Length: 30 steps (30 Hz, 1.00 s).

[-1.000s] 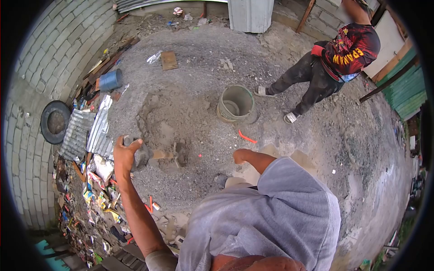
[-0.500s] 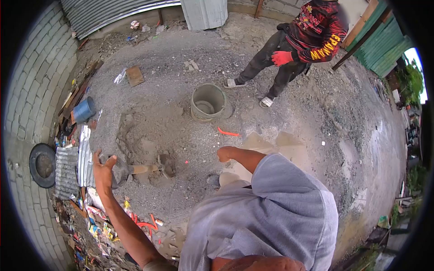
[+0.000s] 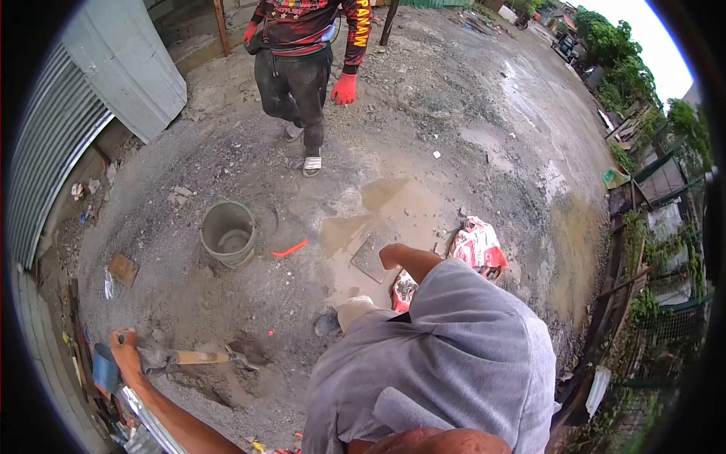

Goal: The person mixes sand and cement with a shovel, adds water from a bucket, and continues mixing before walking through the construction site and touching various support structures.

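My left hand (image 3: 125, 346) is at the far left with its fingers curled, beside the grey metal end (image 3: 155, 359) of a tool. Whatever lies in its grip is too small to make out. The tool's wooden shaft (image 3: 200, 357) runs right to a dirt-covered end at a shallow hole (image 3: 253, 352). Near the centre, my right hand (image 3: 389, 256) looks closed, and its palm side is hidden. Under and left of it, a flat square slab (image 3: 369, 259) lies in muddy water. A red and white sack (image 3: 479, 244) lies to its right.
A grey bucket (image 3: 228, 234) stands left of centre, near an orange strip (image 3: 290, 248). Beyond it a person (image 3: 299, 76) in red gloves stands. A blue container (image 3: 104, 369) is by the left debris. Metal sheets (image 3: 125, 64) line the upper left; a puddle (image 3: 571, 250) lies right.
The view has swung right, bringing the sack and slab into sight. The fingers of my left hand, spread before, are now curled. The other person's feet have moved closer together.
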Each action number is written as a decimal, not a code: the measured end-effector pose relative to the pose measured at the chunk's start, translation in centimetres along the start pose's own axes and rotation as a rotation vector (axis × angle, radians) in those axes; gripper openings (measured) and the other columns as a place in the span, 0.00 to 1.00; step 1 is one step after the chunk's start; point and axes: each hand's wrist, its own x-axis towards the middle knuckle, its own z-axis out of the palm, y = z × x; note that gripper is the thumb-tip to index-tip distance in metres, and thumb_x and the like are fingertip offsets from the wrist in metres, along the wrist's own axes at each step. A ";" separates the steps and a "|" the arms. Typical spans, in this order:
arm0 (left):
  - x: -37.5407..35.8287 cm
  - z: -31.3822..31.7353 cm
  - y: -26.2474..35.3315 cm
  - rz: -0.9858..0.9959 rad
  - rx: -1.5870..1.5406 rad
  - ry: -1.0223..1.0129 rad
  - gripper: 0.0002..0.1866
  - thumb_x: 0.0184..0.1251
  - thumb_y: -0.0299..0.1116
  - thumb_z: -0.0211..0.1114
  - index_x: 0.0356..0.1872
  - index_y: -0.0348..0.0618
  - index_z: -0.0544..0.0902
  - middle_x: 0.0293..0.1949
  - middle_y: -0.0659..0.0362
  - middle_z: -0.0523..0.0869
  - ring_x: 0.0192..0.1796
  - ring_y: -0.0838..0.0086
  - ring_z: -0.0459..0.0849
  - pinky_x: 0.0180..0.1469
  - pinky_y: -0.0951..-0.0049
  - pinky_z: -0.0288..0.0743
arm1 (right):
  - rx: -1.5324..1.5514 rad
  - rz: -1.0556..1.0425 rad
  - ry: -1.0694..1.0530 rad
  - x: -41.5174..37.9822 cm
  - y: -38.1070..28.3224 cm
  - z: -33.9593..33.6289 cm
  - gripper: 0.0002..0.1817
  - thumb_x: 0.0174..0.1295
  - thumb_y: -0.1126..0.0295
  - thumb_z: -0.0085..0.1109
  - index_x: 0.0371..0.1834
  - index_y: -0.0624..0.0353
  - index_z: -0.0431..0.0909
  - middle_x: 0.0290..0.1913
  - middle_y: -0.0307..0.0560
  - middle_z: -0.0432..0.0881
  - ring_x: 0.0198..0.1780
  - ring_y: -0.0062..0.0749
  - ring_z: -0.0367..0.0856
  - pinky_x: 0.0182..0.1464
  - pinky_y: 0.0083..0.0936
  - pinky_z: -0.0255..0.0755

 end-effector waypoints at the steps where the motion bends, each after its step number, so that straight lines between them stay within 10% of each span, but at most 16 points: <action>1: 0.7 0.6 -0.1 0.079 0.056 0.001 0.10 0.58 0.33 0.65 0.37 0.39 0.78 0.29 0.61 0.75 0.29 0.76 0.69 0.29 0.74 0.66 | 0.003 0.050 0.014 -0.9 1.4 1.3 0.13 0.42 0.77 0.60 0.32 0.65 0.87 0.35 0.55 0.87 0.41 0.46 0.87 0.42 0.40 0.79; 4: 2.1 1.9 -0.7 0.137 0.111 -0.020 0.13 0.58 0.34 0.66 0.39 0.37 0.78 0.31 0.59 0.77 0.32 0.73 0.72 0.35 0.72 0.68 | 0.050 0.117 -0.178 -2.3 3.5 3.3 0.17 0.45 0.74 0.62 0.42 0.59 0.87 0.49 0.56 0.84 0.52 0.49 0.83 0.48 0.41 0.78; 8: -3.6 3.4 6.3 -0.018 0.173 0.038 0.33 0.56 0.39 0.67 0.60 0.28 0.71 0.57 0.39 0.77 0.58 0.54 0.76 0.62 0.63 0.65 | 0.099 0.059 -0.267 -3.0 1.4 2.5 0.12 0.53 0.69 0.54 0.32 0.60 0.87 0.34 0.48 0.88 0.38 0.37 0.88 0.38 0.38 0.80; 14: -15.8 -2.3 4.6 -0.282 0.275 0.183 0.38 0.54 0.41 0.71 0.63 0.33 0.68 0.47 0.38 0.84 0.52 0.47 0.83 0.55 0.61 0.73 | 0.082 -0.240 -0.324 7.7 -7.3 1.7 0.13 0.56 0.62 0.56 0.32 0.58 0.86 0.34 0.46 0.88 0.36 0.38 0.88 0.41 0.38 0.81; 21: -36.5 -5.7 2.2 -0.686 0.188 0.260 0.27 0.53 0.36 0.71 0.53 0.35 0.76 0.37 0.42 0.87 0.43 0.54 0.87 0.47 0.61 0.77 | 0.188 -0.361 -0.571 8.0 -33.5 -0.6 0.25 0.65 0.48 0.51 0.43 0.62 0.79 0.36 0.48 0.85 0.34 0.34 0.83 0.33 0.34 0.76; 27: -50.2 1.5 2.2 -0.838 -0.065 0.395 0.24 0.52 0.32 0.73 0.52 0.42 0.78 0.34 0.43 0.85 0.40 0.49 0.86 0.43 0.60 0.77 | 0.540 -0.238 -0.996 1.1 -53.3 11.7 0.42 0.65 0.35 0.46 0.65 0.65 0.63 0.50 0.59 0.81 0.43 0.49 0.83 0.39 0.40 0.78; 28: -51.5 2.7 2.4 -0.850 -0.120 0.401 0.23 0.50 0.26 0.74 0.49 0.37 0.80 0.33 0.49 0.86 0.36 0.69 0.85 0.44 0.69 0.77 | 0.675 -0.159 -1.062 -0.8 -55.0 14.2 0.42 0.65 0.37 0.48 0.67 0.64 0.59 0.50 0.61 0.79 0.43 0.51 0.83 0.39 0.41 0.78; 30: -54.3 4.5 2.2 -0.832 -0.137 0.435 0.23 0.49 0.26 0.74 0.49 0.36 0.80 0.33 0.49 0.86 0.37 0.70 0.85 0.44 0.69 0.77 | 1.149 -0.101 -0.846 -4.5 -57.4 20.2 0.36 0.64 0.43 0.55 0.61 0.62 0.60 0.45 0.61 0.79 0.39 0.51 0.82 0.38 0.45 0.78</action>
